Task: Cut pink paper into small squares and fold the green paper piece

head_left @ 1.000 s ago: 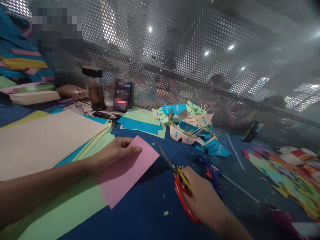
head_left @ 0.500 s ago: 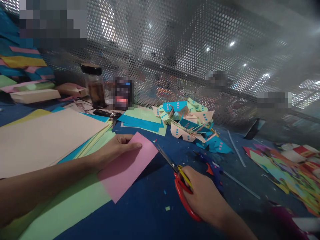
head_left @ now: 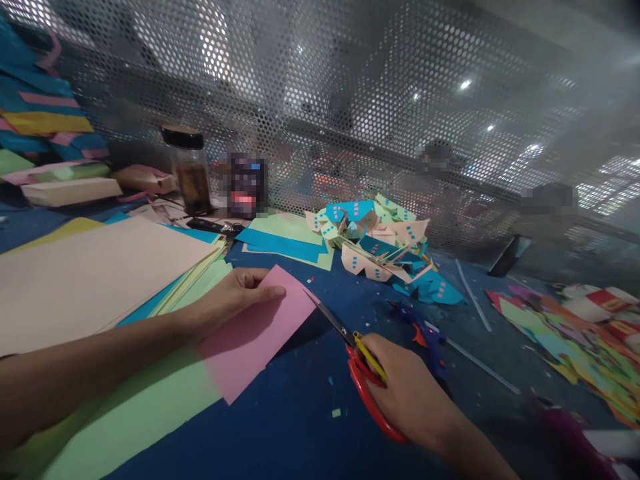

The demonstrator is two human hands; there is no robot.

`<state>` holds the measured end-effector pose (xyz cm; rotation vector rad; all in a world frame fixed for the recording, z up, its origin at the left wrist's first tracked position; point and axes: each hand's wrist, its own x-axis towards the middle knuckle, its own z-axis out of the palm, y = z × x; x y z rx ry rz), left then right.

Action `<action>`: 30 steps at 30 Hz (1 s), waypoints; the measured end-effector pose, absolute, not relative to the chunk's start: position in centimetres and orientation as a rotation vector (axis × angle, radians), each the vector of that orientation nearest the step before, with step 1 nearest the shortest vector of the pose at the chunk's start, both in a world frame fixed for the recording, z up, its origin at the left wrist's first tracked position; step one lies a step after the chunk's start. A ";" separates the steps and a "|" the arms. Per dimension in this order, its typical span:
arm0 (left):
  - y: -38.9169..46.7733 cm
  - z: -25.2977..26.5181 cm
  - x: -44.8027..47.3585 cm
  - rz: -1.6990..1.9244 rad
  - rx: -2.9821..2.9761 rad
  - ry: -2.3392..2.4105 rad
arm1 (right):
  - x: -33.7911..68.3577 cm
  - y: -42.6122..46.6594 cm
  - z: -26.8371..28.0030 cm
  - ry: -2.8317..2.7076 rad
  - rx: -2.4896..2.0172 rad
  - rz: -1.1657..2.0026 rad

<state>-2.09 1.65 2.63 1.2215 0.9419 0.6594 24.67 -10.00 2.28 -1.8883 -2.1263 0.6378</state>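
**Metal scissors with red and yellow handles [head_left: 346,333] meet the corner of a pink rectangular paper sheet [head_left: 265,337]**

We hold the pink sheet in our left hand [head_left: 245,293], the thumb lying flat on its upper face and the fingers curled beneath, so that it is pinched near its far edge. The sheet slants in front of us, its near corner pointing down towards the dark blue table [head_left: 300,433], and part of it overlaps a large pale green paper sheet [head_left: 150,420] that runs under our left forearm.

Our right hand [head_left: 400,377] is wrapped around the scissor handles. The blades point up and to the left, and their tips reach over the right-hand corner of the pink sheet. We cannot tell whether the paper sits between the two blades or whether any cut is made in it.

We judge that the step in hand is lining up a cut, or just starting one, at that corner. The next move seems to call for a steady left-hand pinch, fingers well clear of the blade line, and a slow squeeze of the handles.

Beyond the blades lies a heap of folded blue, cream and green paper shapes [head_left: 367,265], with a blue glue gun with an orange trigger [head_left: 434,343] beside our right hand. A small pale green paper scrap [head_left: 336,413] rests nearer us.
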 end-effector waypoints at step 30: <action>1.9 2.5 -2.2 0.592 1.263 0.904 | 24.6 -10.1 2.4 -2.118 -1.928 0.653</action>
